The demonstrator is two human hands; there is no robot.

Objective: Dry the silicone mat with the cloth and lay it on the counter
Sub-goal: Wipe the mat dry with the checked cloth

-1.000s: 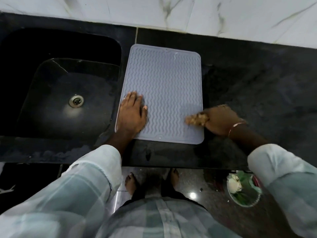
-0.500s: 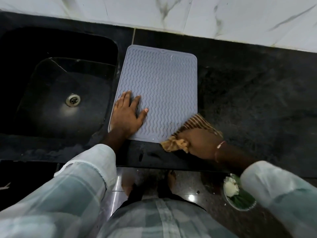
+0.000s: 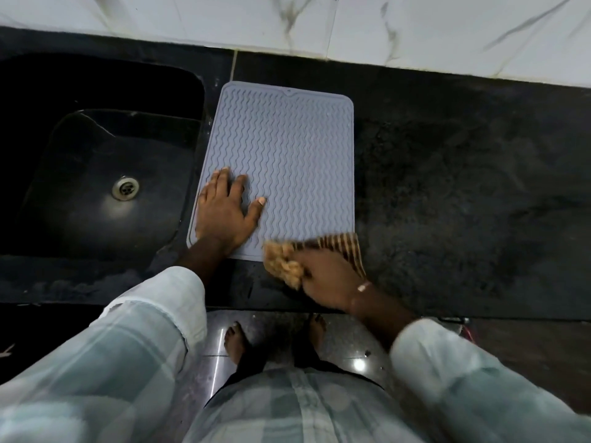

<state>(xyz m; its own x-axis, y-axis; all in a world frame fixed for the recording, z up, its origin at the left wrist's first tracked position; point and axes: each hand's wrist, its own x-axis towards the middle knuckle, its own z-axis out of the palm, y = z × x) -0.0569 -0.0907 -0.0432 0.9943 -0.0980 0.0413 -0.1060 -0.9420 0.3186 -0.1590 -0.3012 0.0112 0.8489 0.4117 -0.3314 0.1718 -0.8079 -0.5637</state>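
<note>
A dark stone tabletop (image 3: 463,187) runs across the scene beneath a pale marbled wall, with a black sink (image 3: 105,174) sunk into its left part. Just right of the sink, the grey silicone mat (image 3: 287,155) lies flat with its wavy ribs facing up, its left edge close to the sink's rim and its near edge short of the tabletop's front. The left hand (image 3: 224,215) rests spread wide and flat on the mat's near left corner, pinning it. The right hand (image 3: 329,276) is closed around a bunched brown striped cloth (image 3: 307,254), which overlaps the mat's near right corner and spills onto the bare stone in front; the hand is blurred, so the exact finger hold is unclear. Drying seems well along, with the wiping now at the near edge. The risks look modest: the mat could skid toward the sink if the pinning palm lifts while the cloth drags, water caught between the ribs could be missed by a quick pass, and the cloth could pick up damp from the stone and carry it back.
</note>
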